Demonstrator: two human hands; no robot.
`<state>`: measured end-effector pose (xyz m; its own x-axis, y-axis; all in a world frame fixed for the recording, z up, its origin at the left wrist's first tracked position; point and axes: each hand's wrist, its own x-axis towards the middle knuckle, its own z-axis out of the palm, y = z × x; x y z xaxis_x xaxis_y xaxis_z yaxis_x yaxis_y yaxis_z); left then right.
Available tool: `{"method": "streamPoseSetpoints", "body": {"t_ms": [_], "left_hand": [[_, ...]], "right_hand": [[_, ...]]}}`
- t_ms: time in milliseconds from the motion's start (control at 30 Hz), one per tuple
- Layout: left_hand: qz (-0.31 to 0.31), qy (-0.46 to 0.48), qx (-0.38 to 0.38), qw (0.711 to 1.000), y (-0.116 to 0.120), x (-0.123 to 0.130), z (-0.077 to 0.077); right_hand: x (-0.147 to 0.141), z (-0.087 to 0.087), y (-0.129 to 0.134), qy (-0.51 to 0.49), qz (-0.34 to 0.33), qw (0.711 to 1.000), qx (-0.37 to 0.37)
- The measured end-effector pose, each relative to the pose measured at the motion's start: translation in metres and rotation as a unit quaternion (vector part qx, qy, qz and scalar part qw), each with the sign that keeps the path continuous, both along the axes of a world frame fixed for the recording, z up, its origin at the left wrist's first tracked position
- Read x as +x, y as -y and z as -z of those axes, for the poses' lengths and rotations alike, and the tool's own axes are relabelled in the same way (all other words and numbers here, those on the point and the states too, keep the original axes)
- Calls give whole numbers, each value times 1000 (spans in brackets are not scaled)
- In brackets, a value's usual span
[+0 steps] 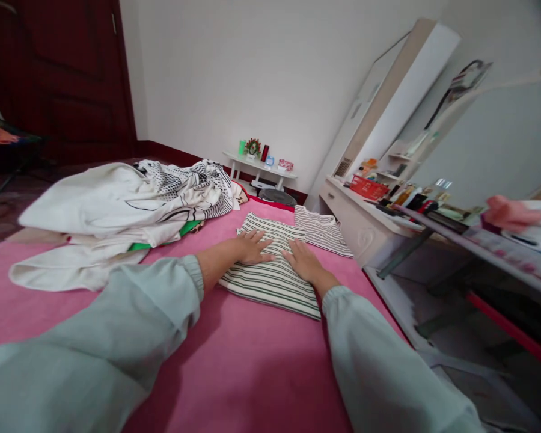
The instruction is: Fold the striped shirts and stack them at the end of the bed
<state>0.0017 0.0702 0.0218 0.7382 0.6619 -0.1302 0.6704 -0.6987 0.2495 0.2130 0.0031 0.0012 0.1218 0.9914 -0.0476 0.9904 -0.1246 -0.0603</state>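
Observation:
A white garment with dark green stripes (pixel 270 285) lies folded into a rough rectangle on the pink bed cover (pixel 247 361). My left hand (pixel 252 247) rests flat on its left side, fingers spread. On its right side my right hand (pixel 305 261) lies palm down, fingers stretched out. Neither hand grips the cloth. Just beyond, to the right, a second striped top (pixel 324 231) is laid out folded, its near left corner meeting the first garment.
A heap of white and patterned clothes (pixel 117 201) covers the bed's left side. Along the right edge stand a dressing table (pixel 356 204) with a red basket (pixel 368 187) and bottles, and a metal-framed rack (pixel 473 246). A low white shelf (pixel 261 166) stands by the far wall.

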Motion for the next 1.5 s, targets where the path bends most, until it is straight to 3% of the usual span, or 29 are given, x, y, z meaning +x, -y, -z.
{"method": "streamPoseSetpoints", "body": {"t_ms": [133, 267, 333, 400, 500, 600, 733, 967, 1133, 1300, 1500], "left_hand": [[-40, -25, 16, 999, 25, -10, -17], [-105, -28, 72, 992, 57, 6, -31], [-119, -4, 98, 988, 75, 13, -25], [-129, 32, 120, 984, 91, 12, -10], [-143, 98, 135, 976, 103, 4, 16], [-147, 121, 125, 974, 104, -3, 28], [-126, 115, 123, 978, 104, -13, 27], [-61, 130, 124, 982, 99, -63, 30], [-132, 235, 116, 956, 91, -91, 22], [-236, 237, 98, 937, 89, -108, 9], [-241, 253, 53, 935, 94, -110, 4]], "right_hand": [[-18, -24, 19, 25, 41, 997, -54], [-55, -39, 32, 87, 88, 992, -16], [-70, -32, 41, 82, 90, 992, 43], [-78, -18, 51, 51, 93, 989, 100], [-79, 2, 64, 3, 114, 986, 122], [-77, 6, 68, -12, 130, 985, 114], [-76, 3, 73, -23, 139, 984, 108], [-70, 6, 90, -38, 144, 980, 134], [-65, 6, 93, -54, 139, 969, 195], [-61, 5, 93, -66, 136, 965, 214], [-60, 6, 92, -82, 130, 963, 222]]}}
